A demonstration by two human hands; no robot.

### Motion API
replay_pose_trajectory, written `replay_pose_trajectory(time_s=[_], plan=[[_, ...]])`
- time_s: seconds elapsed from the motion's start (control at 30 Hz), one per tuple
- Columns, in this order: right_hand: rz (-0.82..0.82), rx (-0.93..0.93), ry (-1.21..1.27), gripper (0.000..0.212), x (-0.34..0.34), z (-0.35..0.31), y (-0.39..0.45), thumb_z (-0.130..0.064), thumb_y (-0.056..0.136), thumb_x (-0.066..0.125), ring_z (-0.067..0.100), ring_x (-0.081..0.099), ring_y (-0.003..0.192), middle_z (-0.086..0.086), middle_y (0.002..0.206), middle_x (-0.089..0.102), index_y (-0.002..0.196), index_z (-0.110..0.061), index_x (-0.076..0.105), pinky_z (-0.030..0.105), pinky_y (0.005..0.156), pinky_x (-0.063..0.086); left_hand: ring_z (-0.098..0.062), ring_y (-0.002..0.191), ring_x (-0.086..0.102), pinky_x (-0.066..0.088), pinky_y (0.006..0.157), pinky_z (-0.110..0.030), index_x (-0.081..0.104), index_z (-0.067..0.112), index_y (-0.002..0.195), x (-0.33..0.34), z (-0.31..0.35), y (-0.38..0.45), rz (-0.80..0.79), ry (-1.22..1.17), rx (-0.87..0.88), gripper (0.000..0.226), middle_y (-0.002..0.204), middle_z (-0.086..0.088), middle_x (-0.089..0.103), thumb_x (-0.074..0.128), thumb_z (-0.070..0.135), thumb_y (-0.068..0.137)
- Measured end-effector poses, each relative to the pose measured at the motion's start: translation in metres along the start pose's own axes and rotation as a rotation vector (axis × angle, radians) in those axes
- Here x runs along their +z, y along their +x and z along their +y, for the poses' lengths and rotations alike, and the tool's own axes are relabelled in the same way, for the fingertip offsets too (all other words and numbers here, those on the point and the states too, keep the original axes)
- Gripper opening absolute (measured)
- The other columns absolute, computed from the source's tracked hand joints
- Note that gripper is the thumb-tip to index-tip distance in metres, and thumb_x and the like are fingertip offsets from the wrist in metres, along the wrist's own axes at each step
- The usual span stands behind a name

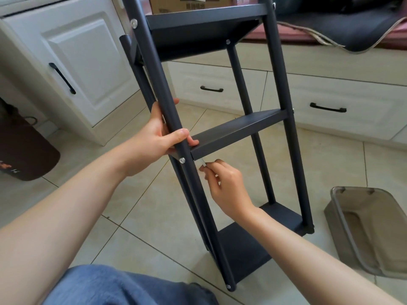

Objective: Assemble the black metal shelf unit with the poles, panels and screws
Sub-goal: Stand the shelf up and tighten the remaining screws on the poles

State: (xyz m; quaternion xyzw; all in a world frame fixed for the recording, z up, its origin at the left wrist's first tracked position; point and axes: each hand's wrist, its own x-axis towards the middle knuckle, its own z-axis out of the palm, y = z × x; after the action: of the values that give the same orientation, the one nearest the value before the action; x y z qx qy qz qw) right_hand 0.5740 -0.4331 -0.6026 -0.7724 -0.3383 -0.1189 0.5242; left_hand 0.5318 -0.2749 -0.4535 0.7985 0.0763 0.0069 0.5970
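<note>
On the tiled floor (154, 201) beside white cabinets (72, 69), the black metal shelf unit (220, 137) stands tilted toward the viewer, with three panels already seated between its poles. The left hand (158, 137) wraps the near-left pole (167, 111) just above the middle panel (237, 133), thumb lying across the front of the pole. The right hand (229, 186) pinches a small silvery tool (203, 162), probably a hex key, at the underside of that panel's near-left corner; the tip and any fastener there are hidden. A screw head (182, 160) shows on the pole at the same joint, and others appear at the upper panel (204, 25) and at the foot.

The step in hand appears to be tightening this corner joint. To do it well, the left hand should hold pole and panel square so that the holes stay aligned, the key should sit fully in its socket before any turn, and short turns should be used, since the panel edge leaves little room to swing. A grey plastic bin (370, 230) lies well apart at the right.
</note>
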Motion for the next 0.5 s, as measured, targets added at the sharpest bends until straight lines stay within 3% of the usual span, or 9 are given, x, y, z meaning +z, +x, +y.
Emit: replay_pose_trajectory(time_s=[0.07,0.13,0.27,0.37,0.5], plan=[[-0.005,0.001,-0.003,0.018,-0.0046,-0.0026,-0.0025,-0.006,0.095,0.053,0.008,0.052,0.063,0.001,0.079,0.059,0.095,-0.001,0.07,0.015,0.062,0.043,-0.021,0.1,0.074,0.059,0.08,-0.023,0.022,0.031,0.143,-0.0015,-0.0007,-0.001,0.004,-0.002,-0.005,0.056,0.101,-0.021,0.073,0.052,0.007,0.103],[-0.004,0.004,0.001,0.017,-0.0081,-0.0039,-0.0036,-0.004,0.095,0.052,0.005,0.047,0.062,-0.001,0.079,0.056,0.095,-0.001,0.069,0.01,0.062,0.038,-0.02,0.1,0.074,0.059,0.082,-0.023,0.021,0.03,0.145,-0.0016,0.0001,-0.0018,0.0,0.014,-0.005,0.057,0.1,-0.018,0.074,0.052,0.008,0.103],[0.001,-0.002,0.0,0.017,-0.0112,-0.0019,-0.0039,-0.004,0.096,0.054,0.016,0.049,0.061,0.003,0.076,0.056,0.096,-0.001,0.071,0.024,0.058,0.043,-0.019,0.099,0.074,0.058,0.083,-0.021,0.02,0.03,0.147,0.0004,0.004,-0.0023,-0.012,0.025,-0.002,0.059,0.099,-0.015,0.075,0.053,0.008,0.103],[0.012,-0.004,-0.018,0.016,-0.012,-0.0014,-0.0024,-0.007,0.095,0.058,0.015,0.044,0.059,-0.001,0.071,0.052,0.094,-0.001,0.073,0.025,0.056,0.04,-0.019,0.098,0.074,0.057,0.081,-0.02,0.02,0.031,0.148,0.0018,0.0056,-0.0027,-0.01,0.018,0.0,0.061,0.098,-0.017,0.074,0.053,0.007,0.102],[0.017,-0.002,-0.021,0.019,-0.0104,-0.0017,0.0005,-0.013,0.095,0.06,0.021,0.049,0.06,0.003,0.067,0.055,0.088,-0.002,0.073,0.038,0.056,0.046,-0.019,0.098,0.075,0.058,0.082,-0.021,0.02,0.031,0.148,0.0032,0.0063,-0.002,-0.013,0.019,0.0,0.062,0.1,-0.019,0.074,0.054,0.007,0.102]])
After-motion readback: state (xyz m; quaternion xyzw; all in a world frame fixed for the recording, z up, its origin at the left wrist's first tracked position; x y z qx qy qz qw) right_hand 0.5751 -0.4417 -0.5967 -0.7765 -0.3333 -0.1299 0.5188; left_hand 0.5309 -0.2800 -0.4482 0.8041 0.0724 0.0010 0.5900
